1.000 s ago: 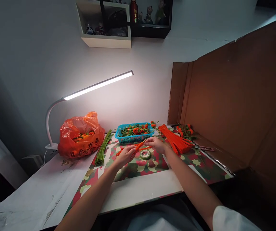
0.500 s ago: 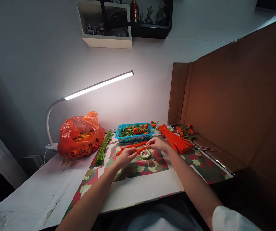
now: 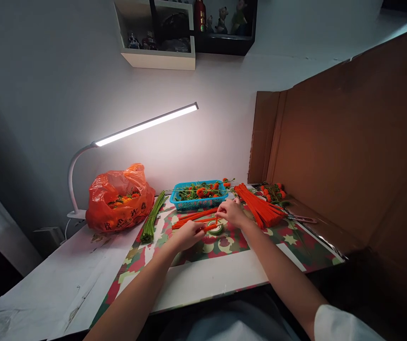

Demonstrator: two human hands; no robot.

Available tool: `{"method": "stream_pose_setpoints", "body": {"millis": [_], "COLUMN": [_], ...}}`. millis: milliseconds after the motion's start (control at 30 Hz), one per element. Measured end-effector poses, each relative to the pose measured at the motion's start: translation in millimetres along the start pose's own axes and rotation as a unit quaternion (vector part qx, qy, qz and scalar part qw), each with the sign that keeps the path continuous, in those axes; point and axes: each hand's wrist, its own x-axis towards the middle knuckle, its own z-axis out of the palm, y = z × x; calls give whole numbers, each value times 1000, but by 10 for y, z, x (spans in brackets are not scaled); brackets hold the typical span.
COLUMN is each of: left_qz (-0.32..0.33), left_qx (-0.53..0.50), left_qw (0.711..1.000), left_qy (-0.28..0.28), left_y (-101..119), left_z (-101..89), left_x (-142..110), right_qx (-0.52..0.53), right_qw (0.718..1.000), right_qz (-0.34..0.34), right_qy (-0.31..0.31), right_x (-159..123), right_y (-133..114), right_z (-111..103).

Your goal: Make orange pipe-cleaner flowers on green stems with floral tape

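Observation:
My left hand (image 3: 190,234) is closed in a pinch on a short orange pipe cleaner (image 3: 210,228), which points to the right. The fingers of my right hand (image 3: 232,212) pinch its other end, where a bit bends upward. Just beneath the held piece lies a roll of green tape (image 3: 218,231), partly covered by it. Behind my hands, a few loose orange pipe cleaners (image 3: 189,220) lie on the patterned sheet. A thick bundle of orange pipe cleaners (image 3: 260,208) rests right of my right hand.
At the back stands a blue basket (image 3: 196,204) of orange flowers with green stems. Left of it are green pipe cleaners (image 3: 153,220) and an orange plastic bag (image 3: 118,220). A lit lamp (image 3: 146,126) arches above. More flowers (image 3: 273,192), scissors (image 3: 303,219) and a cardboard wall (image 3: 345,132) occupy the right.
My right hand has risen slightly, and the end of the orange pipe cleaner now bends upward. The held piece has come down over the tape roll, hiding part of it.

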Motion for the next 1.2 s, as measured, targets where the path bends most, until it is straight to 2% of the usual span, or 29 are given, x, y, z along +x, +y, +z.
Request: {"method": "stream_pose_setpoints", "body": {"millis": [167, 367, 567, 733, 833, 933, 1000, 1100, 1200], "left_qz": [-36, -73, -88, -105, -92, -116, -150, -171, -125], "left_qx": [77, 202, 211, 123, 1, -144, -235, -325, -325], "left_qw": [996, 976, 973, 985, 992, 978, 957, 928, 936], "left_qy": [34, 26, 26, 63, 91, 96, 83, 61, 48], "left_y": [50, 58, 34, -10, -89, -117, -82, -2, 22], "left_z": [24, 63, 100, 83, 73, 66, 56, 38, 27], "left_x": [15, 39, 43, 72, 104, 128, 132, 121, 99], "right_qx": [-26, -29, -18, 25, 65, 139, 237, 391, 447], "right_qw": [999, 997, 996, 997, 995, 987, 967, 915, 886], "right_qz": [-18, -52, -71, -52, -32, 1, 41, 96, 118], "right_qy": [19, 49, 48, 52, 65, 84, 78, 27, -26], "right_x": [-15, -44, -53, -63, -61, -32, 1, 43, 52], "right_y": [-34, -159, -235, -268, -282, -258, -216, -141, -86], "right_z": [24, 10, 36, 21, 19, 49, 80, 111, 104]}}
